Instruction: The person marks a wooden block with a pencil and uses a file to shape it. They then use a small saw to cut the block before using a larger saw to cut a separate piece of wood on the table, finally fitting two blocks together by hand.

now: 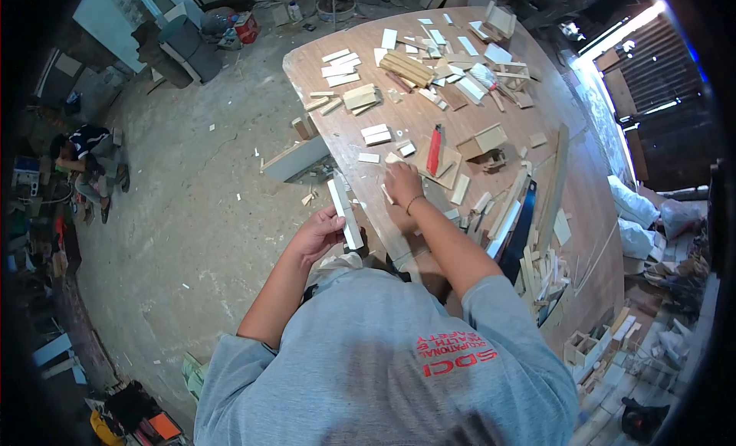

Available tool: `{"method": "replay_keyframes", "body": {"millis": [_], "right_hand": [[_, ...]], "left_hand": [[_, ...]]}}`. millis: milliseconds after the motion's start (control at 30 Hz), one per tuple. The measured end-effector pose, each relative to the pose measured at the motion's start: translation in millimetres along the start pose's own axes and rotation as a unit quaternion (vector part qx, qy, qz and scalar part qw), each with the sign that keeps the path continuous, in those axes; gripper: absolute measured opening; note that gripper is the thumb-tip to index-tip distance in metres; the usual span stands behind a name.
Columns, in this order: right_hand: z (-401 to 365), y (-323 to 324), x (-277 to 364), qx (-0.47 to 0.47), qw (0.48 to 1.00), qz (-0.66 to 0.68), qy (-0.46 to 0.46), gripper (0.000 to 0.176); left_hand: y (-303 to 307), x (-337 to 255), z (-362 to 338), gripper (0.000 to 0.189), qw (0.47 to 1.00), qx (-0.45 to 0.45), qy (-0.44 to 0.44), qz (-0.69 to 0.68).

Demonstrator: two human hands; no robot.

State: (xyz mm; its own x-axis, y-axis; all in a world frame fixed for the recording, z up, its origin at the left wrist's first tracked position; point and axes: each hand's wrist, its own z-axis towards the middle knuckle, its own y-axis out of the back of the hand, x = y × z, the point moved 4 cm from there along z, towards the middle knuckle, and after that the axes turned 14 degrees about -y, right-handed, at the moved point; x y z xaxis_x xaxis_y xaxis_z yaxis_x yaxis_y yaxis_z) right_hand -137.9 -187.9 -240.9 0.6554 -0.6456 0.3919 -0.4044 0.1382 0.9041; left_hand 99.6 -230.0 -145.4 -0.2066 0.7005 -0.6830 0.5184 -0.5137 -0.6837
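My left hand (pixel 319 233) is closed around a long, white-faced wooden strip (pixel 345 214), held upright just off the table's left edge. Over the tabletop my right hand (pixel 403 184) is curled with its fingers downward; what lies under them is hidden. A small pale wood piece (pixel 389 194) shows at its left side, and a small block (pixel 392 159) is at its fingertips. Beyond it lie a red-handled cutter (pixel 435 149) on a flat board and a pair of white-topped blocks (pixel 376 134). A white piece (pixel 369 158) rests near the edge.
Wood offcuts (pixel 414 67) cover the far part of the wooden table (pixel 322 55). A handsaw (pixel 520 230) and long strips lie to the right, beside an open wooden box (pixel 483 142). A grey-faced board (pixel 297 159) stands left of the table. Another person (pixel 90 162) sits at far left.
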Motion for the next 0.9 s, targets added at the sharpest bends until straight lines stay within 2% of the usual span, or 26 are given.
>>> {"method": "replay_keyframes", "body": {"millis": [67,133,200,267,367,500,600,667,700,733,767,833,867,900], "right_hand": [[32,0,15,-0.005,1.0,0.007,0.025,0.033],[53,5,32,-0.01,0.998,0.016,0.056,0.032],[67,9,45,0.006,0.991,-0.111,0.075,0.031],[81,-1,47,-0.009,0.99,-0.107,0.087,0.029],[83,-5,48,-0.02,0.988,-0.128,0.086,0.019],[87,-9,37,-0.022,0.987,-0.142,0.073,0.022],[89,-8,32,0.012,0.987,-0.15,0.052,0.026],[83,3,30,0.016,0.996,0.086,-0.016,0.028],[80,6,32,0.083,0.959,0.252,-0.099,0.028],[73,13,39,0.151,0.869,0.452,-0.137,0.031],[61,25,47,0.21,0.732,0.626,-0.169,0.034],[14,88,81,0.291,0.599,0.734,-0.132,0.04],[-4,109,89,0.286,0.601,0.734,-0.135,0.04],[-20,129,98,0.293,0.589,0.747,-0.097,0.04]], "left_hand": [[4,-11,6,0.045,1.0,0.029,0.001,-0.005],[4,-22,8,0.047,1.0,0.019,-0.008,-0.01],[4,-33,6,0.048,1.0,0.024,-0.008,-0.019],[2,-43,2,0.049,0.999,0.015,-0.026,-0.021],[4,-46,4,0.05,0.997,0.012,-0.04,-0.062],[11,-44,12,0.051,0.995,0.016,-0.05,-0.084],[7,-52,20,0.05,0.995,0.031,-0.047,-0.081],[7,-57,26,0.051,0.997,0.023,-0.043,-0.064],[4,-60,29,0.051,0.997,0.026,-0.043,-0.066],[1,-63,32,0.052,0.997,0.025,-0.044,-0.051],[-2,-65,35,0.053,0.998,0.025,-0.045,-0.037],[-5,-65,42,0.055,0.998,0.035,-0.036,-0.027],[-7,-64,46,0.057,0.999,0.043,-0.029,-0.01],[-12,-65,49,0.056,0.998,0.057,-0.027,-0.009]]}}
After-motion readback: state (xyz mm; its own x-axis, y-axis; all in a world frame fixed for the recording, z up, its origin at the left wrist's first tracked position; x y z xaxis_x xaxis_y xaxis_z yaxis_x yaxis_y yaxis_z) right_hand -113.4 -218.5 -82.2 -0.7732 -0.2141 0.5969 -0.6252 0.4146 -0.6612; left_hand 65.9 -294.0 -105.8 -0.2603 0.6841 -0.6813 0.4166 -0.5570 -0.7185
